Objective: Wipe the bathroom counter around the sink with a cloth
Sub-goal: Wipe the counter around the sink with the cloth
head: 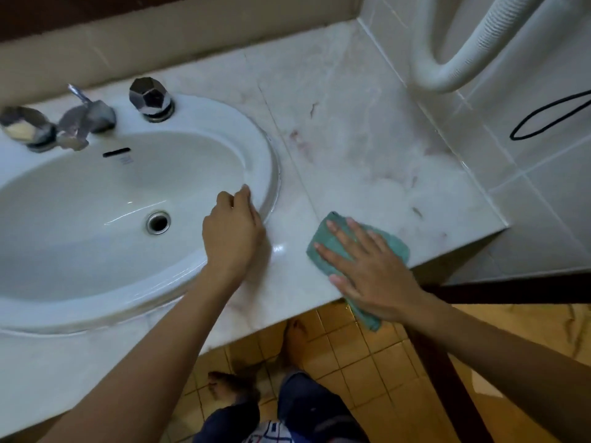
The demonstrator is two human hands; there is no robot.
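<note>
A green cloth lies flat on the pale marble counter near its front edge, right of the white oval sink. My right hand presses on the cloth with straight, spread fingers; part of the cloth hangs over the counter's edge below my palm. My left hand rests on the sink's right rim with its fingers loosely curled and holds nothing.
A chrome tap with two faceted knobs stands behind the sink. A tiled wall with a white corrugated hose and a black cable bounds the counter on the right. Orange floor tiles and my feet show below.
</note>
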